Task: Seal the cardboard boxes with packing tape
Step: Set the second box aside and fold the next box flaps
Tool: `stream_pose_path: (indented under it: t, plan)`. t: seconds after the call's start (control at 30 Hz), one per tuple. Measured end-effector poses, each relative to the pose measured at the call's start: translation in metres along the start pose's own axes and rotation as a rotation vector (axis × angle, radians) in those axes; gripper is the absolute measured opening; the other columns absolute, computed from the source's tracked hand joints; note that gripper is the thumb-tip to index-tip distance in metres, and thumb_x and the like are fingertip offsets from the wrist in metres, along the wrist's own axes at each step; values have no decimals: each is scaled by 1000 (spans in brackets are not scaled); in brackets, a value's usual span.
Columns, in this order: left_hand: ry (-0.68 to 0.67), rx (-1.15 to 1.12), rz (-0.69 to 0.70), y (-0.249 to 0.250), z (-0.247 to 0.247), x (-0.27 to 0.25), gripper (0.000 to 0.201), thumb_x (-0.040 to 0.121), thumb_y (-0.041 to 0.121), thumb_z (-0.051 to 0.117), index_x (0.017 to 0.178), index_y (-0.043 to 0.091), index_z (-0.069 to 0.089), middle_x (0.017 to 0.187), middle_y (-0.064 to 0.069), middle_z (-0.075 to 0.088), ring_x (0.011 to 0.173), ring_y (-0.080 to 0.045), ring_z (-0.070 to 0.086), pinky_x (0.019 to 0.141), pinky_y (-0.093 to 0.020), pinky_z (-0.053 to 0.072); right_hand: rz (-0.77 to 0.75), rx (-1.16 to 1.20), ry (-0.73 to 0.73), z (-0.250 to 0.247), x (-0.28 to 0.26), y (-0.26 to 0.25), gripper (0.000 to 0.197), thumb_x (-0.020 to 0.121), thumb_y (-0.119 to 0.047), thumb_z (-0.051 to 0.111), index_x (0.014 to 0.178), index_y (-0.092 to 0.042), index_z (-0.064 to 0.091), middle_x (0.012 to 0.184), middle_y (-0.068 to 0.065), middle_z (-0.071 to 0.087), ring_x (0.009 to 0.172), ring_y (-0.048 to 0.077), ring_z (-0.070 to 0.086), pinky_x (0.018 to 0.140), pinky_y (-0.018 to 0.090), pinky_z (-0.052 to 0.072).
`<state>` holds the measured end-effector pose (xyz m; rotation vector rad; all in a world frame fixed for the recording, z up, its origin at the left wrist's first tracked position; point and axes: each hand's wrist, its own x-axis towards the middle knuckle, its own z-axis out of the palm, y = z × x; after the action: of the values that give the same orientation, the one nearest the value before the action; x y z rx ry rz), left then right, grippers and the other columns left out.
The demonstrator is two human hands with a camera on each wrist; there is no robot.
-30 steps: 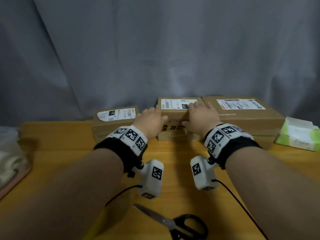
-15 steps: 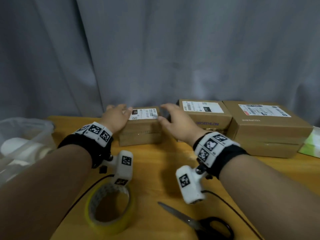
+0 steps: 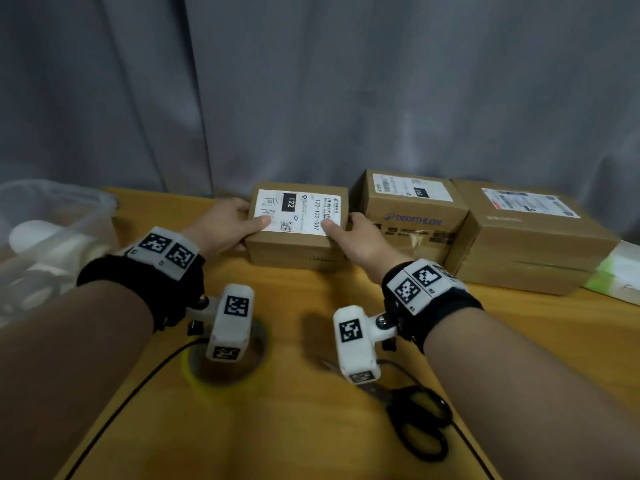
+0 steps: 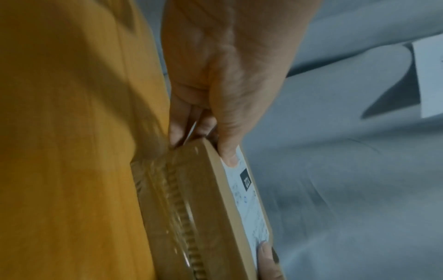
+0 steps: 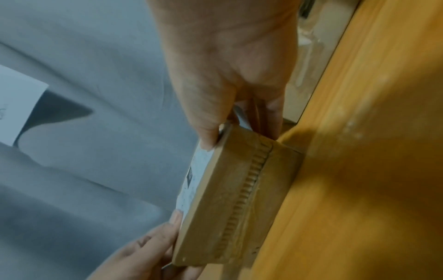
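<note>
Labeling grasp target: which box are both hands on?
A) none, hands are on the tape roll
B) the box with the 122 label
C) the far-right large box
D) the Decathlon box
B: the left hand and right hand grip opposite ends of the box with the 122 label, thumbs on its white label.

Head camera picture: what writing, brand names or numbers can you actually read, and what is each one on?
"122": black patch on the white shipping label of the small brown cardboard box.
"122-122-007": same label.
"DECATHLON": blue print on the middle brown cardboard box.
Handwriting there and the labels on the other two boxes: too blurred.
</note>
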<state>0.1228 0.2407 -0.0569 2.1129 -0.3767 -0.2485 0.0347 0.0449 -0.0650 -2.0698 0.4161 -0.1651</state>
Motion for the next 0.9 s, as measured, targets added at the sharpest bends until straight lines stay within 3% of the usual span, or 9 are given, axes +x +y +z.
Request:
stream_pose_path:
  t: [0.1,0.2,0.3,0.37,0.43,0.6,0.7,0.8,0.9]
  plan:
    - [-109,-117,-1,10,15,-24,30,93,18,59,115,-3,59,103,-14,67,80,-15,64,63,-18,56,-2,-17,40,-19,-24,12,46,95,-43,53,128,-10,52,127,5,60,116,24,56,101,43,46]
    - [-73,-149,12,17,38,-42,30,93,15,57,114,-7,60,103,-17,66,80,-18,62,63,-19,55,21,57,74,-35,-52,26,43,96,-37,54,130,-11,52,128,5,60,114,22,57,99,43,48]
    - [-26,-181,41,22,59,-62,29,95,13,56,118,-4,60,108,-19,65,93,-28,64,81,-38,57,19,85,126,-45,-75,39,41,97,-32,54,134,-14,48,128,4,60,109,19,59,78,30,54]
    - [-6,-192,63,23,70,-74,29,95,12,55,119,-3,60,108,-17,66,96,-29,63,88,-47,53,5,68,146,-50,-87,47,42,98,-31,53,135,-15,46,128,2,59,106,18,59,67,23,51]
    - [31,-166,98,23,78,-85,27,95,13,56,118,1,61,106,-14,68,91,-25,63,88,-47,53,-27,67,181,-53,-96,55,44,97,-30,54,137,-15,45,128,1,59,107,17,58,69,23,50]
    - [157,48,142,22,77,-109,26,95,18,54,117,7,63,105,-7,69,93,-24,66,83,-37,53,-111,61,183,-47,-112,66,54,92,-32,62,140,-16,42,135,0,54,120,16,52,99,38,47]
    - [237,20,153,21,76,-120,27,95,22,53,117,8,59,107,-6,69,92,-23,66,81,-39,54,-99,130,151,-46,-119,72,51,86,-32,69,130,-23,44,128,-3,57,115,19,58,94,44,51]
    - [307,-14,204,25,84,-123,21,93,30,56,108,15,58,100,-4,68,90,-22,66,81,-44,55,-85,216,198,-51,-131,82,45,85,-30,71,120,-23,43,113,-7,60,105,13,60,86,31,54]
    - [266,-27,224,30,100,-121,13,93,30,57,97,19,53,95,-3,67,85,-21,65,78,-44,55,-99,279,266,-63,-137,90,39,88,-31,68,118,-23,44,103,-11,57,96,6,59,73,21,51]
